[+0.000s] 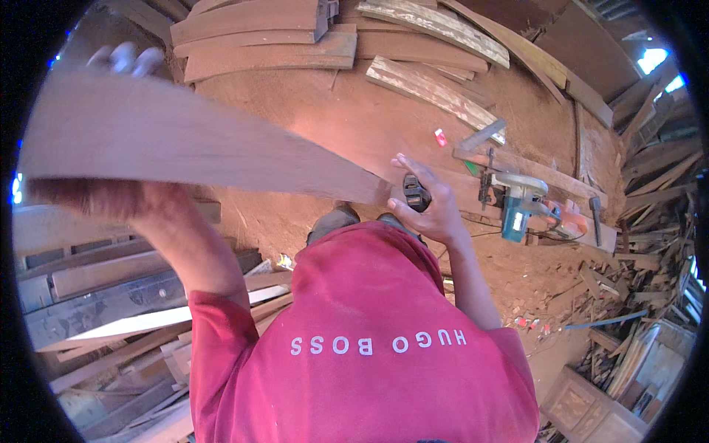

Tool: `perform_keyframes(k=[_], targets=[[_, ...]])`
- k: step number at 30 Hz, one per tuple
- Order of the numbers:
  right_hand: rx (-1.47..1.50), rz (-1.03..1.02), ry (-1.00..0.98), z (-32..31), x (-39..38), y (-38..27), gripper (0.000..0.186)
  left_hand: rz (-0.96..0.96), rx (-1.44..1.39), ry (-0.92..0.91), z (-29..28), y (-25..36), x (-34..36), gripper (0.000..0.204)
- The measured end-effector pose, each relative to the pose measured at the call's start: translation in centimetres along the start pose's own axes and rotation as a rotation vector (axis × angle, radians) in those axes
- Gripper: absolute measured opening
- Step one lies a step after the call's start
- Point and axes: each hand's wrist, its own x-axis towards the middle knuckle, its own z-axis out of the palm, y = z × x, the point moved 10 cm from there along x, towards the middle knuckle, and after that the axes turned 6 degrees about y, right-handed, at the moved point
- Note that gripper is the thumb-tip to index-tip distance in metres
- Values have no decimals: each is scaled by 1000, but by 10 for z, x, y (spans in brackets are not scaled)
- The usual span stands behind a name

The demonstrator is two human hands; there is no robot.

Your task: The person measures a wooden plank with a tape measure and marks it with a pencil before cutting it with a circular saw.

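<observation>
A long reddish-brown board (221, 148) extends from the left edge toward the middle, angled across my view. My left hand (148, 198) grips its wide left part from beneath, partly hidden, with fingertips showing over the far edge. My right hand (434, 203) is closed around a small black object (416, 193), perhaps a tape measure, just beside the board's narrow right end. My feet show beneath, past my red shirt.
Curved planks (258, 55) and pale weathered boards (432, 96) lie ahead. A teal power saw (515, 218), an orange tool (570, 218) and a metal square (480, 136) lie on timber at right. Stacked planks (111, 273) fill the lower left; scrap wood (661, 192) lines the right.
</observation>
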Motion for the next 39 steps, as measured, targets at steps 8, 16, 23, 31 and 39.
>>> perform_keyframes(k=[8,16,23,31,39], targets=[[281,133,1,32,87,-66,75,-520,-592,-617,20,-105,61,87],[54,-76,185,39,161,-121,97,-638,-808,-851,45,-148,89,95],[55,149,245,57,197,-101,92,-517,-444,-708,17,-190,126,85],[-216,367,647,-25,148,-22,105,-411,1062,-256,-334,-277,59,45],[205,417,972,-117,69,52,92,-828,1904,-686,-538,-225,-169,87]])
